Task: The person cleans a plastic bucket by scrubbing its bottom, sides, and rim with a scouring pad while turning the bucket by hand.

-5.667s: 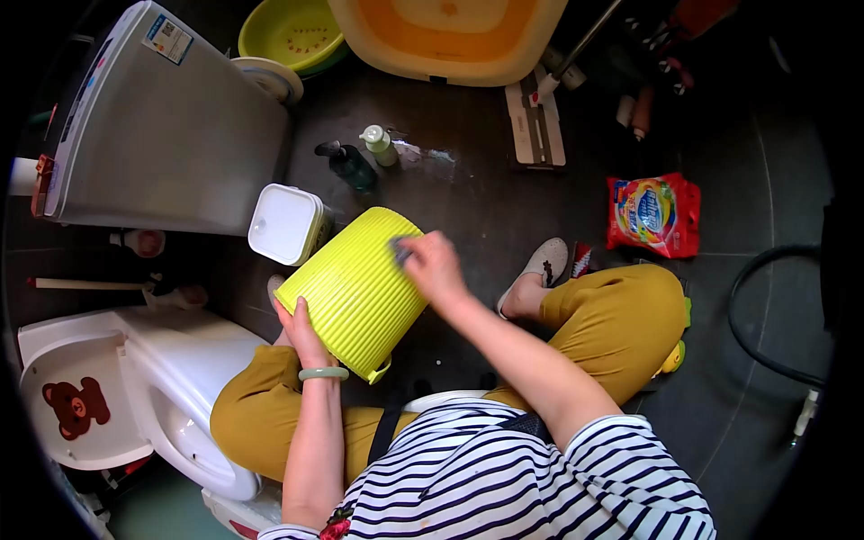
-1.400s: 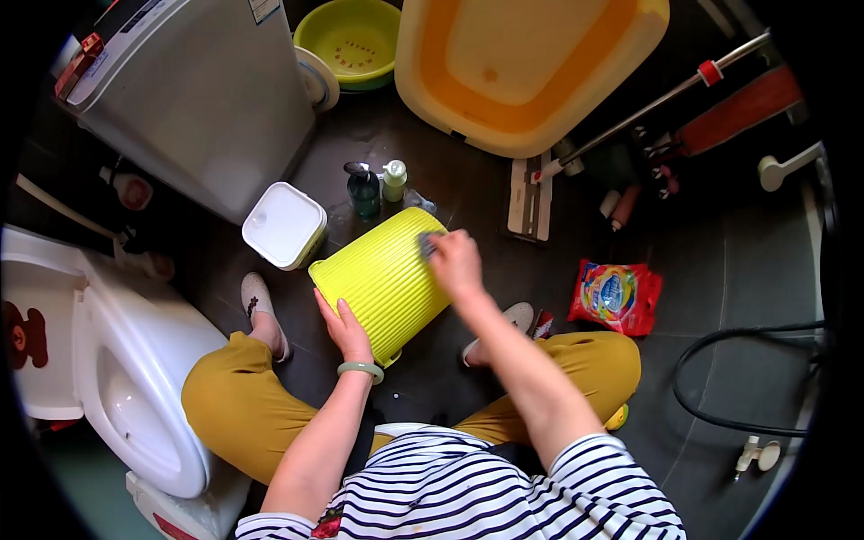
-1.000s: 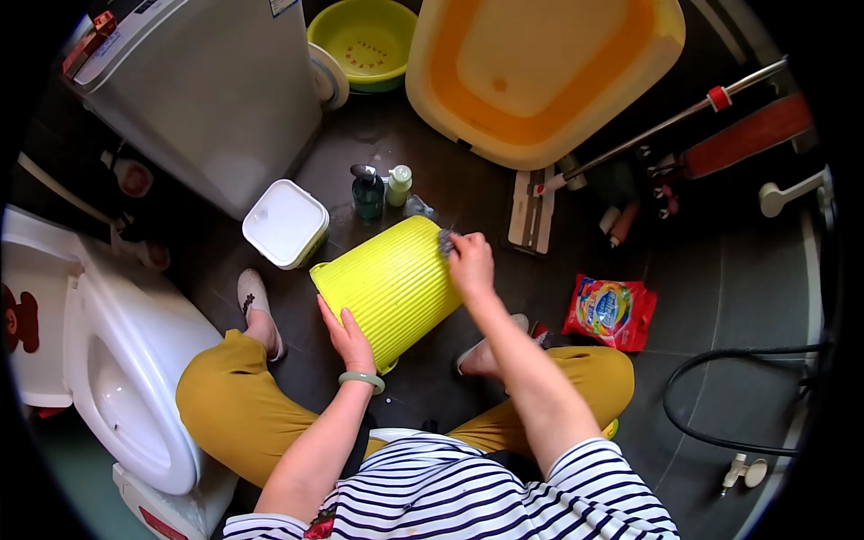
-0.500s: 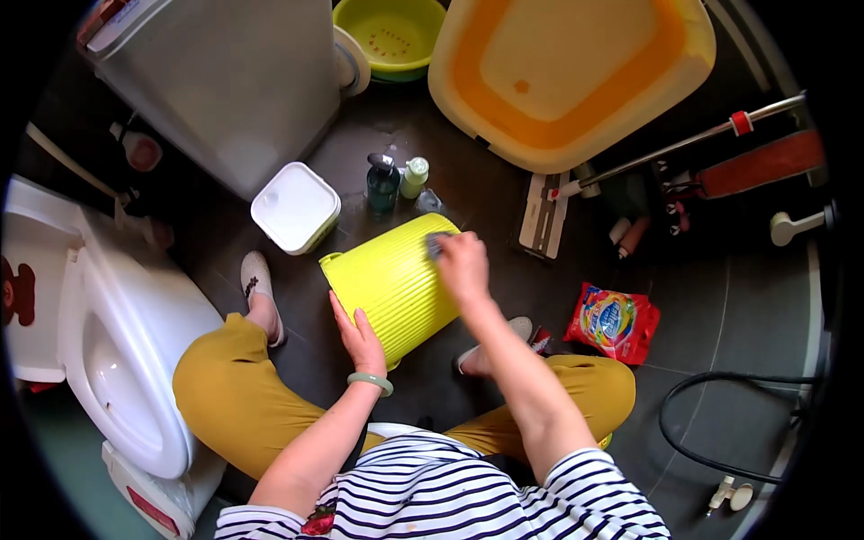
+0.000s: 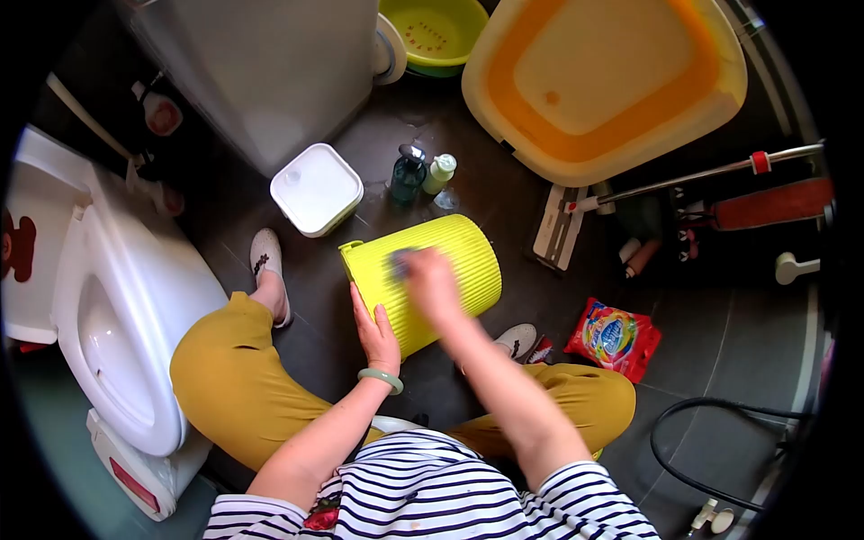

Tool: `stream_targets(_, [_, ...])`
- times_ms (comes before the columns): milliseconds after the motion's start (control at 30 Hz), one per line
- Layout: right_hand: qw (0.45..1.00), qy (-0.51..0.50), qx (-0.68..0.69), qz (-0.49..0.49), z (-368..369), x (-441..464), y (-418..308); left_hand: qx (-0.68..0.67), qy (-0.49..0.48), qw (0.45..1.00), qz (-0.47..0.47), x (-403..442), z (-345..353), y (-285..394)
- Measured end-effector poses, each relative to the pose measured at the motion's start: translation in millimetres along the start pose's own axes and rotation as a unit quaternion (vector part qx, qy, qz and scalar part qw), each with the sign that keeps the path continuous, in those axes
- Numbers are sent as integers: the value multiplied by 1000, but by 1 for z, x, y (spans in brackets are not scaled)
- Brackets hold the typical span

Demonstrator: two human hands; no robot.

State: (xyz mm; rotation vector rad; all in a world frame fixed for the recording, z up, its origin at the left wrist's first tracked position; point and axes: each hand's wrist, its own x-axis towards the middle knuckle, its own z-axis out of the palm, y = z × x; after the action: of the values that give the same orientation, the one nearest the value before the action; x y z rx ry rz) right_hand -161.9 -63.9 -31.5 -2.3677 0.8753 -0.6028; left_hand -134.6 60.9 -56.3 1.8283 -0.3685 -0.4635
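A yellow-green ribbed bin (image 5: 441,270) lies tilted on its side between my knees. My left hand (image 5: 377,342) grips it near its left end, thumb on the ribs and fingers along the edge. In my right hand (image 5: 432,283), blurred by motion, is a small dark grey scrubbing pad (image 5: 399,263), pressed to the bin's ribbed side; its exact kind is hard to make out. Beyond the bin stand a dark green pump bottle (image 5: 409,175) and a pale green bottle (image 5: 440,173). A white-lidded square bucket (image 5: 317,189) is to their left.
The toilet (image 5: 117,333) is at my left, a grey appliance (image 5: 261,72) behind the bucket. A folded orange-and-white tub (image 5: 612,85) leans at the back beside a green basin (image 5: 436,31). At right are a mop (image 5: 562,225), a red detergent bag (image 5: 614,337) and a black hose (image 5: 661,432).
My right hand has slid the pad leftward across the bin's side, toward my left hand. The whole view has shifted a little; my left hand keeps its hold on the bin.
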Motion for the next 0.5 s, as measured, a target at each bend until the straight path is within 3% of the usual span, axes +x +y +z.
stream_targets(100, [996,-71,54,20,10,-10,-68,-35,-33,999,-20,1,-6,-11])
stream_targets(200, [1000,-1,-7,-25,-8,6,2,-46,-24,999,-17,-3,-4,-2])
stream_targets(300, [981,109,-101,124,-59,21,83,-39,-13,999,-9,-11,-1,6])
stream_targets(367, [973,127,-162,107,-50,8,86,-42,-10,999,-6,-18,0,4])
stream_targets(500, [1000,-1,21,-10,6,-28,-29,-27,-7,1000,1,-22,-3,1])
